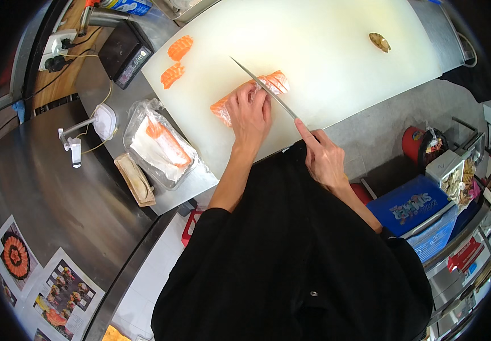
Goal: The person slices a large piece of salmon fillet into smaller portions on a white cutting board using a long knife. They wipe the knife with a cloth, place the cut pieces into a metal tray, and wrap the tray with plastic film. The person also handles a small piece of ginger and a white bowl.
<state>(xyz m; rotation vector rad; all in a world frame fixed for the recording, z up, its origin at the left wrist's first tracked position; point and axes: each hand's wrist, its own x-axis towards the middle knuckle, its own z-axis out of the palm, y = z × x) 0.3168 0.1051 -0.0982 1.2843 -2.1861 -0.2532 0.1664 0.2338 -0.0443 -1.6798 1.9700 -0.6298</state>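
A block of salmon fillet (220,110) lies on a large white cutting board (322,72), and my left hand (249,113) rests over its middle with the fingertips curled on top. My right hand (325,157) grips a long slicing knife (279,101), index finger along the spine. The blade crosses the fillet just beyond my left fingertips, its tip pointing to the far left. Cut slices (278,81) lean together at the fillet's right end. Toward the board's left edge lie two fanned groups of salmon slices, an upper one (180,47) and a lower one (172,76).
Left of the board, a plastic-lined tray (160,145) holds another salmon piece (169,143). Beside it are a sharpening stone (135,181), a small white stand (104,121) and a black digital scale (126,53). A small brownish shell-like item (379,42) sits at the board's right.
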